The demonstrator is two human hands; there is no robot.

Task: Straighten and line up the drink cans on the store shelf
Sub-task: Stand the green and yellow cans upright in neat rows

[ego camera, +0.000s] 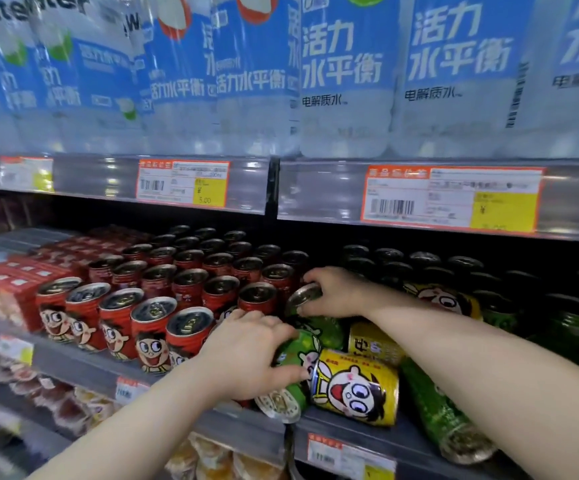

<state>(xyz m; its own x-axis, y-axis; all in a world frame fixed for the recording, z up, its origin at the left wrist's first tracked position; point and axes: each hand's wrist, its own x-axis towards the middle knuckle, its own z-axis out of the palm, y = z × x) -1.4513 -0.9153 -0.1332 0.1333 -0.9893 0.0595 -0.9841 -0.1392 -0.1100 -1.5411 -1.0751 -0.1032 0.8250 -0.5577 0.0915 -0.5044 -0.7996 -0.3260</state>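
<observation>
Red cartoon-face cans stand upright in neat rows on the middle shelf. Right of them lies a jumble of fallen cans. My left hand grips a green can lying on its side at the shelf front. My right hand holds the top rim of a tilted green can behind it. A yellow can lies on its side next to my left hand, and a second yellow can sits behind it. Another green can lies under my right forearm.
Dark-topped cans stand upright at the back right. The shelf above carries big blue-and-white water bottles and price tags. Red boxes sit at the far left. Packaged goods fill the shelf below.
</observation>
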